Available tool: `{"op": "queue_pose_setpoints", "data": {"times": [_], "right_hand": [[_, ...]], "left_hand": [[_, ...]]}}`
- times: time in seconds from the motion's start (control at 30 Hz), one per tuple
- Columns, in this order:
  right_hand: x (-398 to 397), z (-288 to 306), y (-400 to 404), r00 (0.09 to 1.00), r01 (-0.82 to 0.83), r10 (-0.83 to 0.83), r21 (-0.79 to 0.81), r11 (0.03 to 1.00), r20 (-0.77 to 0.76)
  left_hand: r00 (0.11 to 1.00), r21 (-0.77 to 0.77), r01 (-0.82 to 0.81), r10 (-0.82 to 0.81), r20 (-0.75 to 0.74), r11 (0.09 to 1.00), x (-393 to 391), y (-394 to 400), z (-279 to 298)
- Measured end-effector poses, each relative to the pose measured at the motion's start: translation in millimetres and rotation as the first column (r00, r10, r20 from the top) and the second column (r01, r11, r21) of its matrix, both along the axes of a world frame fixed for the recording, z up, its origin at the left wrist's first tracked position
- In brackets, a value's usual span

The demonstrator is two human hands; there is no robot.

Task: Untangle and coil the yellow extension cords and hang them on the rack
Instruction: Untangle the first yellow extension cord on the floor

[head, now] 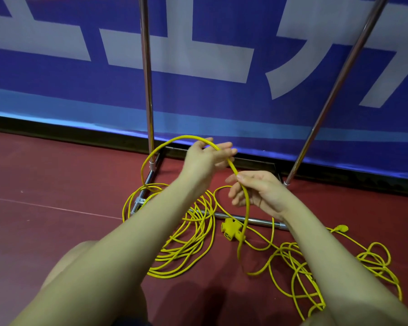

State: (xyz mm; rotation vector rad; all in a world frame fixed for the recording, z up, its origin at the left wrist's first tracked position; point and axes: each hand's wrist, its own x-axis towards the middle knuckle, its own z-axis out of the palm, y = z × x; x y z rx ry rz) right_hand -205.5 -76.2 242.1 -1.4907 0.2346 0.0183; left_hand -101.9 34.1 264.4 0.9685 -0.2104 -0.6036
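Both the left hand (206,158) and right hand (257,191) seemingly grip one yellow cord (244,203).

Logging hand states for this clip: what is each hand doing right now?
Left hand: holds the yellow cord loop, fingers curled round it.
Right hand: pinches the same cord lower down.

Blue banner (198,102) with white lettering, dark red floor (45,184)

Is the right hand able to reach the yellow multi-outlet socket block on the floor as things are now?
Probably yes, but not freely: the socket block lies uncovered on the floor just below the right hand, yet that hand pinches the yellow cord, so it would need to let go first.
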Motion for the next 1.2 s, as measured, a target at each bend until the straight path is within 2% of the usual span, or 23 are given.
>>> {"op": "queue_pose_setpoints", "data": {"times": [0.1,0.2,0.37,0.43,0.6,0.73,0.87,1.0,1.1,1.2], "right_hand": [[2,2,3,1.000,-0.008,0.007,0.047,0.999,0.017],[-1,1,-1,1.000,-0.007,0.007,0.085,0.996,0.004],[-7,-7,-10,0.997,-0.002,0.004,0.023,1.000,-0.081],[-7,-8,-10,0.996,0.009,-0.009,-0.001,1.000,-0.086],[0,-7,-6,0.997,0.069,-0.069,-0.001,0.998,-0.041],[-1,-1,-3,1.000,0.007,-0.006,0.049,0.999,-0.016],[-6,1,-3,0.996,-0.084,0.086,0.063,0.994,-0.039],[-5,-3,-4,0.997,-0.062,0.064,0.053,0.997,-0.032],[-1,-6,-4,1.000,-0.004,0.004,0.039,0.999,-0.004],[3,-7,-2,1.000,0.004,-0.004,0.047,0.999,0.008]], "left_hand": [[0.999,0.009,-0.042,0.042,0.030,0.999,-3,-3,-1],[0.989,-0.066,-0.142,0.138,-0.055,0.988,14,-2,3],[0.947,-0.147,-0.303,0.280,-0.154,0.942,35,4,0],[0.954,-0.144,-0.274,0.250,-0.163,0.951,35,3,-3],[1.000,0.017,0.012,-0.011,-0.011,1.000,5,-8,-10],[0.999,0.026,-0.029,0.028,0.041,0.999,10,-9,-5],[0.985,0.015,-0.163,0.163,-0.064,0.987,35,-4,-11],[0.979,-0.025,-0.161,0.156,-0.134,0.987,34,-5,-17],[0.999,0.037,-0.032,0.033,-0.025,0.999,19,-10,-12],[0.994,0.159,-0.001,-0.017,0.110,0.987,2,-14,-12]]}}
